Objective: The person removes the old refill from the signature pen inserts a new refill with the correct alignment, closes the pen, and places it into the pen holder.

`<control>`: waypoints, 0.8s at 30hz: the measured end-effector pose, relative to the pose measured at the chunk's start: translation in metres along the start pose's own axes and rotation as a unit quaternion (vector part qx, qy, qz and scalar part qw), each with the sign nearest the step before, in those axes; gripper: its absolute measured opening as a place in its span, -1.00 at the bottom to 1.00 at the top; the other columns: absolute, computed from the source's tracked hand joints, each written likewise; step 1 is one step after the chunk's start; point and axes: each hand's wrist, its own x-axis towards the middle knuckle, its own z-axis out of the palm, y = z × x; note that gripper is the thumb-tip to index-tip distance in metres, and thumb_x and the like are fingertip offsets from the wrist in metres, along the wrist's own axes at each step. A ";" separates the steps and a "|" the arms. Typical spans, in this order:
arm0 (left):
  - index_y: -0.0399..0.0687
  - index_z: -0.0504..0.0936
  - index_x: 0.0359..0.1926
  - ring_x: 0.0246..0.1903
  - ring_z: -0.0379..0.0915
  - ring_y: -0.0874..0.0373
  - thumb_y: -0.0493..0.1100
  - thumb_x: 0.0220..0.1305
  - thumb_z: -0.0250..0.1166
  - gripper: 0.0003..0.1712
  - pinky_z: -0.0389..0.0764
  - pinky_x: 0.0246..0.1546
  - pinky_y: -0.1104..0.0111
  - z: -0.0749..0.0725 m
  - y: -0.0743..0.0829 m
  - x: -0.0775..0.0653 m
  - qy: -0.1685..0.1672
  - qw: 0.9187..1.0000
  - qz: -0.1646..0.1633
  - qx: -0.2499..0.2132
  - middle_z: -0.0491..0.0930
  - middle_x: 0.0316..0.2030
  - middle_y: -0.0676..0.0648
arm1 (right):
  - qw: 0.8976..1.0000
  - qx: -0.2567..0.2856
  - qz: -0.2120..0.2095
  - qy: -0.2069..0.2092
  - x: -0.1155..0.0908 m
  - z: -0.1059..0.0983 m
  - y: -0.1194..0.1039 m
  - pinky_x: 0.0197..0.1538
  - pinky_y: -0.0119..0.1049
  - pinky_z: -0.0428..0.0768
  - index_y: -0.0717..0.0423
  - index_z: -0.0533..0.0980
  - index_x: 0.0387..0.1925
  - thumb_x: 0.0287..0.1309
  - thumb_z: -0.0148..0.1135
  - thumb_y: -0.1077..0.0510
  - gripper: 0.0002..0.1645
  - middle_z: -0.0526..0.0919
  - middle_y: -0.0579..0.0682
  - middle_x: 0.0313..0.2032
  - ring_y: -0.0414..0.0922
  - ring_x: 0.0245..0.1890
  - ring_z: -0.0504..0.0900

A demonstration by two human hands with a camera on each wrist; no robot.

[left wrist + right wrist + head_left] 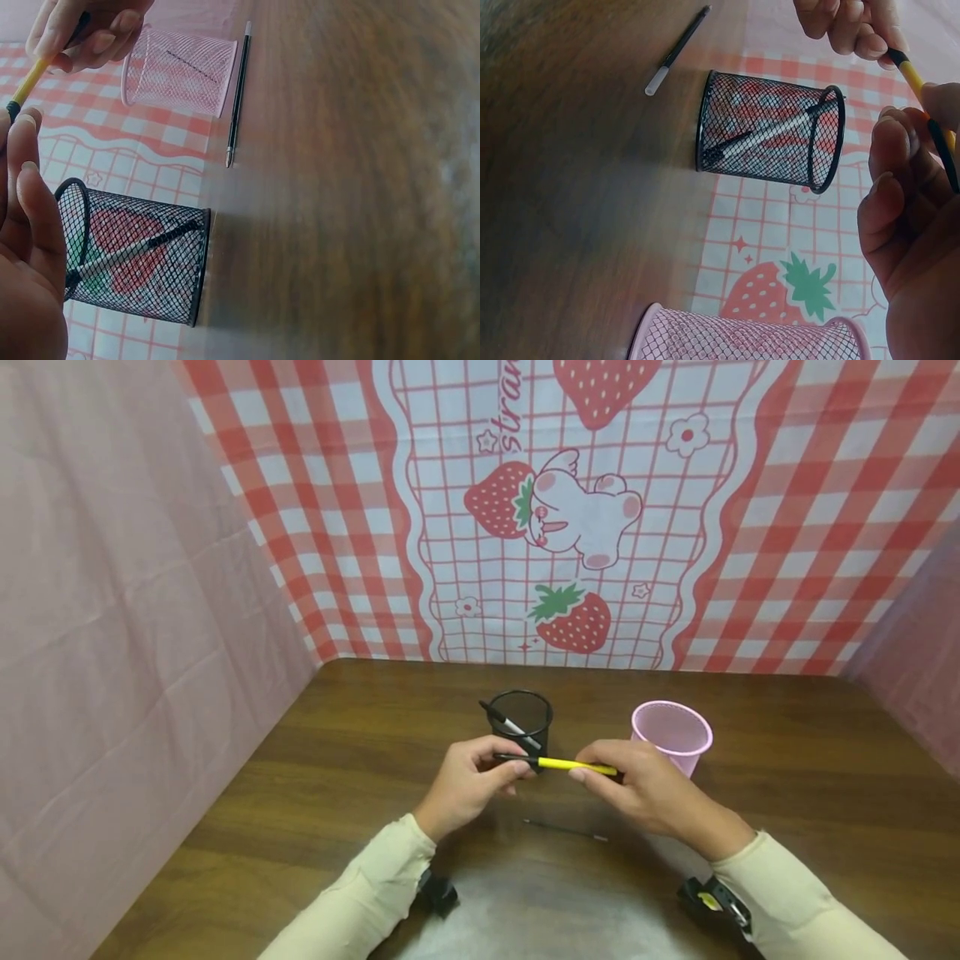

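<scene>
A yellow pen with a black end (pixel 558 765) is held level between both hands, above the table. My left hand (pixel 467 782) pinches its black end between thumb and fingers. At the yellow end, my right hand (pixel 651 787) pinches the barrel with thumb and forefinger; a black part of the pen (pixel 942 154) shows beside that thumb in the right wrist view. On the table just below the hands lies a thin pen refill (pixel 239 94), dark with a pale end and a metal tip.
Behind the left hand stands a black mesh pen cup (pixel 146 301) with a black and light-grey pen (pixel 513 727) leaning in it. A pink mesh cup (pixel 671 752) stands behind the right hand. A strawberry-patterned cloth (pixel 577 527) hangs along the table's far edge.
</scene>
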 end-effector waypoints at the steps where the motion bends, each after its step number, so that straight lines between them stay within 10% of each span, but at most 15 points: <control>1: -0.36 0.68 -0.13 -0.52 0.56 0.19 -0.38 0.31 0.33 -0.86 0.68 -0.45 0.33 0.000 0.000 0.000 -0.001 1.000 0.002 0.000 0.72 -0.32 -0.30 | 1.000 -0.001 0.001 -0.002 0.000 0.000 0.000 -0.40 -0.46 0.41 -0.13 0.64 -0.27 0.09 0.45 0.28 -0.75 0.57 -0.38 -0.42 -0.36 -0.47 0.42; 24: -0.39 0.65 -0.12 -0.52 0.58 0.13 -0.38 0.31 0.34 -0.84 0.67 -0.46 0.35 0.000 0.003 0.000 -0.001 0.999 0.002 -0.034 0.72 -0.30 -0.29 | 1.000 0.013 0.005 -0.016 0.002 -0.001 -0.002 -0.47 -0.56 0.37 -0.08 0.63 -0.27 0.19 0.39 0.26 -0.84 0.55 -0.36 -0.44 -0.40 -0.54 0.40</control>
